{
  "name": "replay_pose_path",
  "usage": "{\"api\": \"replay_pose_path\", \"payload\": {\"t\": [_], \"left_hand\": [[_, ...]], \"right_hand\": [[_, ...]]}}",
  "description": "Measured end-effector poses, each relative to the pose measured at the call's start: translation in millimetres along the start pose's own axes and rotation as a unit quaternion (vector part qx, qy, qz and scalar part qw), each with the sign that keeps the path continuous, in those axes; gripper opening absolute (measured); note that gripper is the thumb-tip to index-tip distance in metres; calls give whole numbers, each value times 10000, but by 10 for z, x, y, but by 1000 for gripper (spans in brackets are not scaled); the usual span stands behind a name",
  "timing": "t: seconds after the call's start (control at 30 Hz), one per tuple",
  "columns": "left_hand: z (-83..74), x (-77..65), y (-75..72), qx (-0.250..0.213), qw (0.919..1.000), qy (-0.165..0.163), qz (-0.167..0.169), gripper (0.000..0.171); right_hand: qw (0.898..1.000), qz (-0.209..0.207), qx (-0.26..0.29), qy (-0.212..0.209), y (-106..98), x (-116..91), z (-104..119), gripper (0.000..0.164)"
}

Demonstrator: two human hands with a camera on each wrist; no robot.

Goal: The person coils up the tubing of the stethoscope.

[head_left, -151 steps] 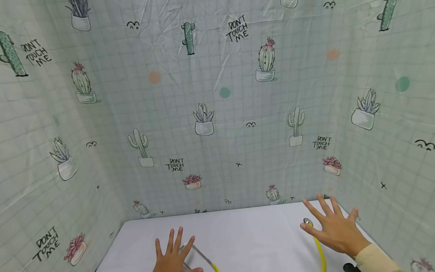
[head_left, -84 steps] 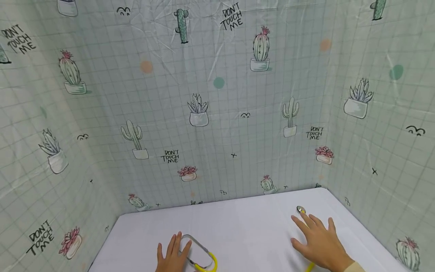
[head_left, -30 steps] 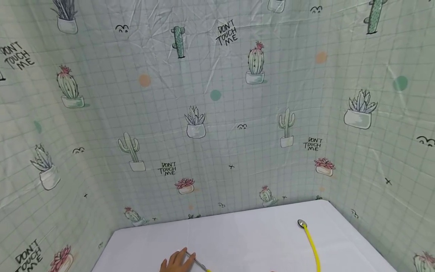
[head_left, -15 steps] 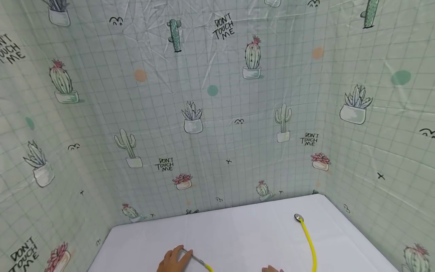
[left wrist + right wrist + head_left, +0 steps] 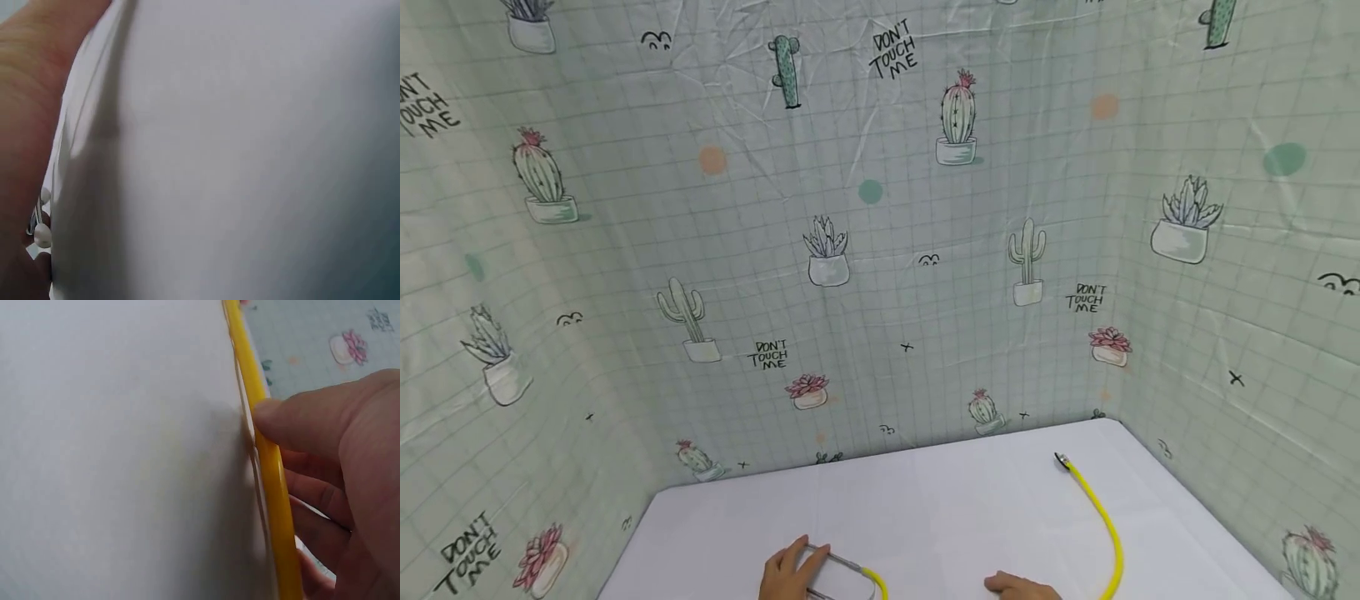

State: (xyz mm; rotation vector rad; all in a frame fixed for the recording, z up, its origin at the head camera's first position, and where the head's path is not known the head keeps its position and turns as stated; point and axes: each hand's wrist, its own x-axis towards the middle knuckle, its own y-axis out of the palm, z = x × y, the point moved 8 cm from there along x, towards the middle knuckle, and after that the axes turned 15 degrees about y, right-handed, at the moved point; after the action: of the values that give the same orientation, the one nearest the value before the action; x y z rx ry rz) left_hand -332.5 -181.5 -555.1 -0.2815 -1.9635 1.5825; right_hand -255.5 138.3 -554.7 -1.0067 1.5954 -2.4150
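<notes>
Bottom edge, right of centre, the right hand (image 5: 1021, 587) pinches the stethoscope's (image 5: 1112, 537) yellow tube (image 5: 276, 487), perhaps to manage its slack. Lower centre-left, the left hand's (image 5: 784, 573) fingers grip a metal ear tube (image 5: 844, 561), seemingly steadying that end. Farther, lower right, its chest piece (image 5: 1062, 461) tilts on the white table (image 5: 925, 508).

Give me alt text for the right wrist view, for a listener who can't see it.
A right hand grips a yellow tube that runs from the top edge to the bottom edge, right of centre. White table fills the left, and pale green cloth with printed pictures shows at the upper right.
</notes>
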Motion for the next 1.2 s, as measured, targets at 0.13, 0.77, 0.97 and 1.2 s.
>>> {"api": "replay_pose_path", "payload": {"t": [0.13,0.77,0.97,1.2], "left_hand": [[17,-29,44,28,9994,-117,-311,88],[99,-58,-126,-661,9924,-691,-771,85],[121,-94,-88,-1197,9833,-1342,-288,94],[98,-126,-132,-1116,9733,-2003,70,97]], "right_hand": [[9969,146,603,477,-27,12,-67,20],[9054,2282,2686,2366,60,92,-269,12],[9110,2170,2760,2164,30,53,-241,11],[9273,1939,2509,1988,11,13,-263,12]]}}
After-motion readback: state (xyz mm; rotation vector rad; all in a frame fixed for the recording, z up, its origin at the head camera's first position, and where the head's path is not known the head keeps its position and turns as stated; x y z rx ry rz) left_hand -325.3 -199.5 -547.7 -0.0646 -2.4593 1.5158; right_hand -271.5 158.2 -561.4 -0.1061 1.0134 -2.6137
